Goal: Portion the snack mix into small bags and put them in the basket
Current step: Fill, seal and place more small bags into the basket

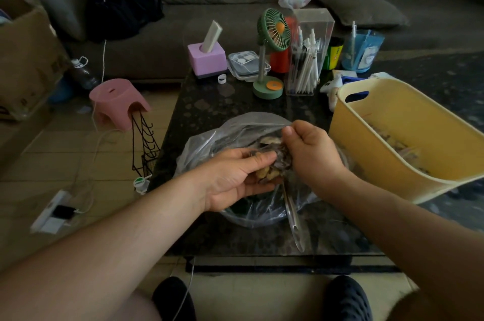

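Observation:
A small clear bag of snack mix (272, 163) sits between both hands, above the big clear plastic bag of mix (230, 134) on the dark table. My left hand (233, 176) cups the small bag from below, its fingers curled round it. My right hand (309, 148) pinches the small bag's top between thumb and fingers. A metal spoon (293, 218) lies with its handle pointing toward me, its bowl hidden inside the big bag. The yellow basket (387, 153) stands tilted at the right, with a few filled bags inside.
At the table's back stand a purple tissue box (207, 61), a green desk fan (269, 59), a clear pen holder (306, 59) and cups. A pink stool (117, 103) and a wire rack (144, 142) are on the floor at the left. A sofa runs behind.

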A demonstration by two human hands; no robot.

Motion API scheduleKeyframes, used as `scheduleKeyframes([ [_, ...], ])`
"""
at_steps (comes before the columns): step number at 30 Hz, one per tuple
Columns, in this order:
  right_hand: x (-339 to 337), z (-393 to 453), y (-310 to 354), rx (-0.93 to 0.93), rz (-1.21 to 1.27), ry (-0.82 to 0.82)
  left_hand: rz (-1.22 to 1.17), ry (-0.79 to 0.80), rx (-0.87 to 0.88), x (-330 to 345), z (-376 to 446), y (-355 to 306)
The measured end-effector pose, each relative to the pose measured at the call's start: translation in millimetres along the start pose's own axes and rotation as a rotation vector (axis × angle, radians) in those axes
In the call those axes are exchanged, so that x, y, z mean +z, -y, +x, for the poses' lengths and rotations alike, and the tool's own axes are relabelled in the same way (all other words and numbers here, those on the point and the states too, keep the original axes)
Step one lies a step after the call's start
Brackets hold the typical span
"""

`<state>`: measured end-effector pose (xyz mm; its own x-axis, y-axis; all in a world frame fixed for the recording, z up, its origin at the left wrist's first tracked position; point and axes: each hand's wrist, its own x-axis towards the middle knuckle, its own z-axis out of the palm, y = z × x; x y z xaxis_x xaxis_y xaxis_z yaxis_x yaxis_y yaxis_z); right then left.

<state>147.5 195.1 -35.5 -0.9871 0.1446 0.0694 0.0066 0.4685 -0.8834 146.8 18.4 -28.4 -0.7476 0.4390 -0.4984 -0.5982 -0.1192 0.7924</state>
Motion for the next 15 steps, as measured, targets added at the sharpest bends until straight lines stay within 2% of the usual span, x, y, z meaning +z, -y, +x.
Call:
scheduleKeyframes([
  [2, -1.8, 0.1, -0.8, 0.035, 0.060, 0.046, 0.011, -0.020, 0.012, -0.9, 0.8, 0.2],
  [5, -6.5, 2.0, -0.8, 0.203, 0.276, 0.189, 0.151, -0.182, 0.098, -3.1, 4.2, 0.3],
  [7, -7.4, 3.3, -1.5, 0.283, 0.303, 0.258, 0.313, -0.281, 0.211, -6.0, 6.5, 0.3],
  [9, -6.1, 2.0, -1.9, 0.325, 0.298, 0.336, 0.372, -0.299, 0.273, -8.1, 5.9, -0.7],
  [12, -4.4, -3.0, -2.1, 0.271, 0.313, 0.433, 0.455, -0.325, 0.331, -8.4, 7.2, 1.1],
  [15, -4.7, -6.3, 0.8, 0.214, 0.341, 0.468, 0.396, -0.367, 0.343, -8.0, 10.2, 4.3],
])
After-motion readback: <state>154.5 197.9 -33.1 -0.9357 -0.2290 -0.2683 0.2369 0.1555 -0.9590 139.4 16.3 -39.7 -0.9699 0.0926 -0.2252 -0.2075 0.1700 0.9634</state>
